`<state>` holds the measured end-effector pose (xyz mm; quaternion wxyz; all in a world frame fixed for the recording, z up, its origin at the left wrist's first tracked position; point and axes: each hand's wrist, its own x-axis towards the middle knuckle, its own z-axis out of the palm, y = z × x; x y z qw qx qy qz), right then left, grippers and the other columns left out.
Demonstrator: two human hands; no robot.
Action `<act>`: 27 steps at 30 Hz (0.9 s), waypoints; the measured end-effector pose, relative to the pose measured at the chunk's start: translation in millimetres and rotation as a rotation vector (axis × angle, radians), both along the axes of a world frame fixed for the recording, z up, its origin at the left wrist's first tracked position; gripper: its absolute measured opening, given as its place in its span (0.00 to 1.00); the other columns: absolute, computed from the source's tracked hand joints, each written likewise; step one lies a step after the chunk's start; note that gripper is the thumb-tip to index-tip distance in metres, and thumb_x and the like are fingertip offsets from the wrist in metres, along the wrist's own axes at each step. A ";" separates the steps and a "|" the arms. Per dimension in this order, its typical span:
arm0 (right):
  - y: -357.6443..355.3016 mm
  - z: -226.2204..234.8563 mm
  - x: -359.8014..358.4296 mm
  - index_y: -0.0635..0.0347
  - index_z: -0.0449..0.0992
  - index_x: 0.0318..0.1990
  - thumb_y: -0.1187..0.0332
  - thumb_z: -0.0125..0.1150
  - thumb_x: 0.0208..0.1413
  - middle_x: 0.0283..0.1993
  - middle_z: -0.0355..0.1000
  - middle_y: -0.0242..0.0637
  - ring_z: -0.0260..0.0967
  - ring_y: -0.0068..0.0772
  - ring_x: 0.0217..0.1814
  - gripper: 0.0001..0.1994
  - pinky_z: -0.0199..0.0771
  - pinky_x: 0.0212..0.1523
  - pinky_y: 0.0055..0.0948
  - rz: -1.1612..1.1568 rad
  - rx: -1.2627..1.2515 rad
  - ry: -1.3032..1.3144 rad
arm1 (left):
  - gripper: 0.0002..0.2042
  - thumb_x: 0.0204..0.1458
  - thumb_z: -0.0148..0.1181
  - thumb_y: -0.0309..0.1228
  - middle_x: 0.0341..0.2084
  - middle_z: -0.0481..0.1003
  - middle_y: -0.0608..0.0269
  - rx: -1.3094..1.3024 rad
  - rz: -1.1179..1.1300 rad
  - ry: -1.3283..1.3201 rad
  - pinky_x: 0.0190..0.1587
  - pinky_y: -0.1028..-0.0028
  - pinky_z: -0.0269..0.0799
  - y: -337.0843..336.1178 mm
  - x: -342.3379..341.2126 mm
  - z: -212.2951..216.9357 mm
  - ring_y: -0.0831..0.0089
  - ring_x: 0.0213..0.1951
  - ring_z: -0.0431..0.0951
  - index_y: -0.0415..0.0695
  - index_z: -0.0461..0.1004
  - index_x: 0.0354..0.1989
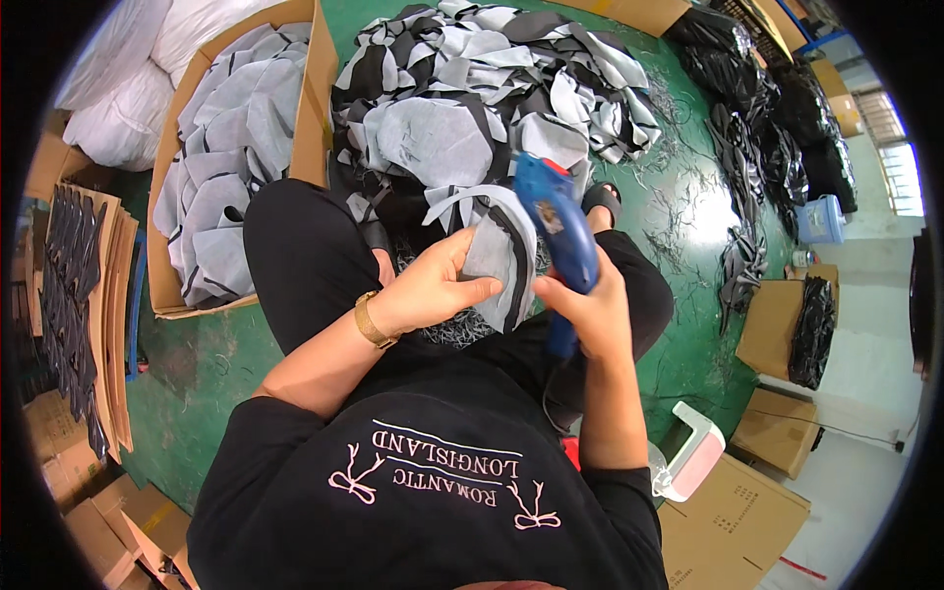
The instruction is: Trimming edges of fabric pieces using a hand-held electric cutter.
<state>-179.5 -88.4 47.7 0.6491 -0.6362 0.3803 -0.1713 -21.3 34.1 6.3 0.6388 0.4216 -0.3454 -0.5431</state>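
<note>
My left hand [428, 288] pinches a curved light grey fabric piece [492, 267] between thumb and fingers, above my lap. A black strip runs along the piece's curved edge, and a narrow grey band loops off its top. My right hand [602, 307] is wrapped round a blue handheld power tool [563, 224] with a red part near its head. The tool stands upright just right of the fabric, its head pointing away from me. My right thumb is at the fabric's right edge; whether it presses on it I cannot tell.
A large heap of grey and black fabric pieces [433, 143] lies on the green floor [678, 285] ahead. At left stands a cardboard box [317, 93] filled with similar pieces. Thread scraps litter the floor. Black plastic bags [806, 103] and cartons [772, 320] line the right side.
</note>
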 end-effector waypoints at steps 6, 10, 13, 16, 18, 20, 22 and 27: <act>6.8 -13.6 14.4 0.67 0.72 0.44 0.70 0.73 0.39 0.31 0.69 0.29 0.66 0.19 0.32 0.23 0.68 0.34 0.20 0.106 -0.170 0.119 | 0.09 0.58 0.55 0.29 0.35 0.77 0.70 0.313 0.069 -0.106 0.43 0.81 0.70 -0.4 6.5 -16.2 0.84 0.37 0.75 0.38 0.74 0.42; 0.6 -19.7 -1.5 0.69 0.71 0.44 0.74 0.67 0.43 0.30 0.70 0.32 0.70 0.25 0.27 0.19 0.73 0.33 0.25 0.017 0.088 -0.069 | 0.09 0.57 0.55 0.27 0.37 0.78 0.61 0.156 0.216 0.403 0.41 0.77 0.74 -5.1 5.8 -9.2 0.78 0.37 0.78 0.35 0.74 0.42; -2.1 -14.0 -24.0 0.69 0.70 0.42 0.73 0.65 0.41 0.31 0.69 0.36 0.69 0.27 0.24 0.18 0.71 0.29 0.24 0.008 0.216 -0.068 | 0.09 0.57 0.54 0.26 0.39 0.78 0.62 0.180 0.264 0.409 0.44 0.76 0.74 -3.8 19.5 -12.7 0.76 0.38 0.79 0.36 0.73 0.44; 1.6 -12.3 -47.4 0.70 0.70 0.41 0.75 0.65 0.40 0.30 0.69 0.36 0.68 0.27 0.23 0.18 0.71 0.24 0.24 0.124 0.258 0.008 | 0.09 0.57 0.55 0.26 0.36 0.78 0.62 0.149 0.276 0.389 0.42 0.77 0.73 -5.2 24.5 -8.3 0.78 0.36 0.78 0.35 0.74 0.42; 6.3 -11.6 -52.3 0.71 0.70 0.41 0.78 0.64 0.39 0.30 0.69 0.36 0.68 0.26 0.22 0.18 0.70 0.23 0.23 0.170 0.278 0.076 | 0.08 0.57 0.55 0.27 0.33 0.77 0.67 0.149 0.303 0.303 0.39 0.81 0.69 -6.7 26.7 -5.7 0.84 0.34 0.74 0.35 0.75 0.40; 6.6 -11.6 -54.0 0.70 0.70 0.41 0.77 0.65 0.40 0.30 0.68 0.35 0.67 0.24 0.23 0.18 0.69 0.24 0.23 0.185 0.271 0.091 | 0.08 0.57 0.55 0.27 0.33 0.77 0.68 0.164 0.303 0.241 0.39 0.82 0.68 -7.0 27.8 -1.9 0.85 0.33 0.73 0.35 0.75 0.40; 5.4 -13.0 -54.9 0.69 0.71 0.41 0.76 0.66 0.41 0.30 0.68 0.33 0.66 0.22 0.23 0.17 0.68 0.24 0.23 0.201 0.262 0.106 | 0.08 0.57 0.56 0.26 0.31 0.75 0.71 0.223 0.291 0.112 0.37 0.83 0.66 -4.4 30.1 5.7 0.89 0.32 0.69 0.36 0.75 0.40; 2.2 -15.5 -52.9 0.71 0.71 0.41 0.80 0.63 0.39 0.33 0.70 0.38 0.67 0.26 0.21 0.18 0.69 0.23 0.25 0.216 0.267 0.100 | 0.08 0.57 0.56 0.27 0.30 0.75 0.74 0.301 0.283 0.006 0.33 0.85 0.64 -0.8 28.9 35.9 0.90 0.29 0.67 0.36 0.76 0.39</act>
